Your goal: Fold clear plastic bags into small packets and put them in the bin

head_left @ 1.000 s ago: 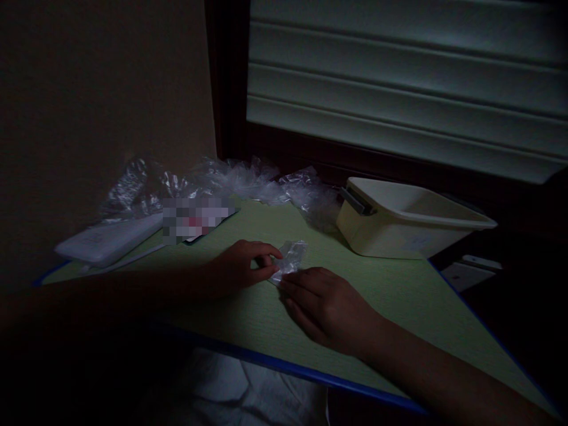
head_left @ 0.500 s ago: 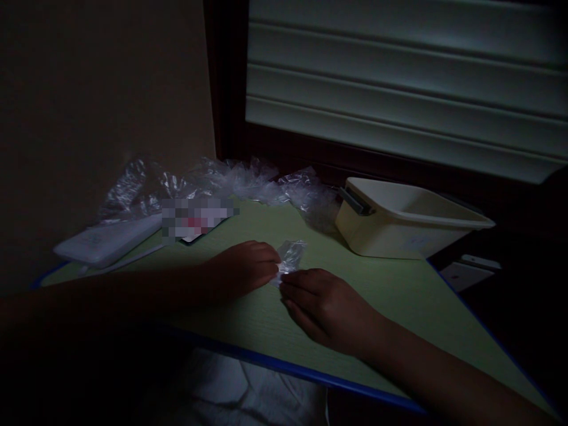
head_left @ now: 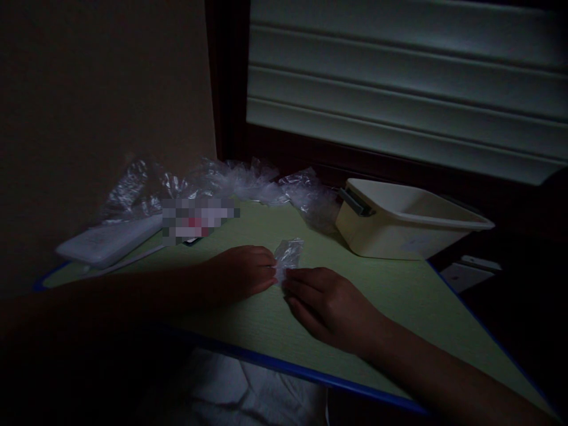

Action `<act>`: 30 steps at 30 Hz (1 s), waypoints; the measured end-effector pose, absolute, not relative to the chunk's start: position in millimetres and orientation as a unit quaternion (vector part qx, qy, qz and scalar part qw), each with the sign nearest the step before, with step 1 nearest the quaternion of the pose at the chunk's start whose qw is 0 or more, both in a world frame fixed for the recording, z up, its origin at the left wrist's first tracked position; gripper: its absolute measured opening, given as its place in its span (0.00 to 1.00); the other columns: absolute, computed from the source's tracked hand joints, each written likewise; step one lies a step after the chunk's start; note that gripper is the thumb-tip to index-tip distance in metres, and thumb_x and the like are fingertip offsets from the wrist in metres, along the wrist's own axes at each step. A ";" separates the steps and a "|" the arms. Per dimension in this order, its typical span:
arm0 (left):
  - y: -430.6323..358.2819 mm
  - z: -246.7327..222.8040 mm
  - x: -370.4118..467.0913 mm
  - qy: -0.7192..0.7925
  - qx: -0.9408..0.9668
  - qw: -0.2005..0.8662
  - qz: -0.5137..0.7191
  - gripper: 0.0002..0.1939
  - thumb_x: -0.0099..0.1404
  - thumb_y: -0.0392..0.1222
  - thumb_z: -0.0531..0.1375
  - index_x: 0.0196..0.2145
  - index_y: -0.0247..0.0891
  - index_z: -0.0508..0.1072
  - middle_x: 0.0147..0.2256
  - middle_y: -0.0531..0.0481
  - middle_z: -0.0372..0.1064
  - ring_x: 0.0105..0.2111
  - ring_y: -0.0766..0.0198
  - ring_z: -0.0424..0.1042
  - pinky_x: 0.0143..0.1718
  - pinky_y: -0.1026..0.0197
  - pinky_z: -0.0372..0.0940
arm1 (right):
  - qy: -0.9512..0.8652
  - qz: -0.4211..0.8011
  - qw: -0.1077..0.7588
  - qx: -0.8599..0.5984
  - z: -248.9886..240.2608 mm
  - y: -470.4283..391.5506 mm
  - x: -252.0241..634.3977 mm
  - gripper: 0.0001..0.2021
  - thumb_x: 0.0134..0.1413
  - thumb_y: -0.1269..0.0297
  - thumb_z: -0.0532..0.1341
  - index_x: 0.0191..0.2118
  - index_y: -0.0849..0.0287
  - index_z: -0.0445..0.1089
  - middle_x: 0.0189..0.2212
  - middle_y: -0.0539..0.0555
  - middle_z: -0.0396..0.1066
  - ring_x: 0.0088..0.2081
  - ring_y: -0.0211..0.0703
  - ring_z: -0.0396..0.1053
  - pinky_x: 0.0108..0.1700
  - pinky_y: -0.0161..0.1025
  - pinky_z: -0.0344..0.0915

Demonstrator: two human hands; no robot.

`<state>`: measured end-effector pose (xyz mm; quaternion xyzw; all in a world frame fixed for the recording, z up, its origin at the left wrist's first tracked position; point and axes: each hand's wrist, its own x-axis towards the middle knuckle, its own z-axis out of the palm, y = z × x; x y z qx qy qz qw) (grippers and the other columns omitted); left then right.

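Observation:
A small clear plastic bag [head_left: 289,253] is held between my two hands, just above or on the light green table [head_left: 248,337]; I cannot tell whether it touches the top. My left hand [head_left: 246,269] pinches its left edge with the fingers pressed together. On the other side, my right hand [head_left: 322,299] grips the lower right edge between thumb and fingertips. The bag's upper part stands free beyond the fingers. Dim light hides whether anything is inside it.
Crumpled clear plastic bags [head_left: 248,180] line the table's back edge. At the back right stands a cream bin [head_left: 381,234] with a dark handle. A white power-bank-like device [head_left: 104,239] with a pale cable [head_left: 128,260] lies left, beside a blurred-out item [head_left: 195,220].
My fingers have shifted slightly on the plastic bag, and my hands stand a little further apart. The rest of the table looks the same.

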<state>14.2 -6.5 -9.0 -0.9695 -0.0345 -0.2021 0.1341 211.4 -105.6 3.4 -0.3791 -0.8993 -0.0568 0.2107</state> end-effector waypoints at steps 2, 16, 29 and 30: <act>-5.5 -8.8 14.1 -0.031 -0.969 0.108 -0.221 0.10 0.68 0.34 0.53 0.34 0.30 0.73 0.36 0.42 0.72 0.40 0.59 0.69 0.45 0.59 0.65 | -0.892 -0.066 0.217 -0.390 2.6 -104.9 212.1 0.14 0.60 0.70 0.52 0.46 0.67 0.70 0.46 0.65 0.72 0.44 0.49 0.71 0.46 0.45 0.69; -0.8 -12.0 11.5 -0.046 -0.963 -0.060 -0.259 0.06 0.65 0.36 0.58 0.38 0.31 0.71 0.38 0.42 0.71 0.40 0.59 0.69 0.44 0.59 0.64 | -0.894 -0.055 0.164 -0.413 3.1 -100.7 220.0 0.11 0.60 0.72 0.53 0.40 0.64 0.73 0.42 0.63 0.75 0.42 0.48 0.74 0.45 0.44 0.70; 1.7 -9.0 12.3 -0.073 -0.947 -0.165 -0.265 0.06 0.62 0.33 0.59 0.38 0.33 0.73 0.35 0.46 0.72 0.38 0.63 0.69 0.41 0.64 0.63 | -0.801 0.166 0.273 -0.506 11.8 -103.2 220.8 0.14 0.63 0.66 0.49 0.37 0.61 0.71 0.29 0.54 0.74 0.29 0.40 0.71 0.32 0.35 0.64; 2.0 -9.2 12.3 -0.072 -0.946 -0.168 -0.269 0.06 0.62 0.31 0.58 0.38 0.33 0.73 0.35 0.46 0.72 0.37 0.63 0.70 0.40 0.65 0.63 | -0.796 0.178 0.280 -0.505 11.9 -103.3 220.6 0.13 0.63 0.66 0.49 0.37 0.61 0.71 0.29 0.54 0.74 0.30 0.40 0.71 0.33 0.35 0.64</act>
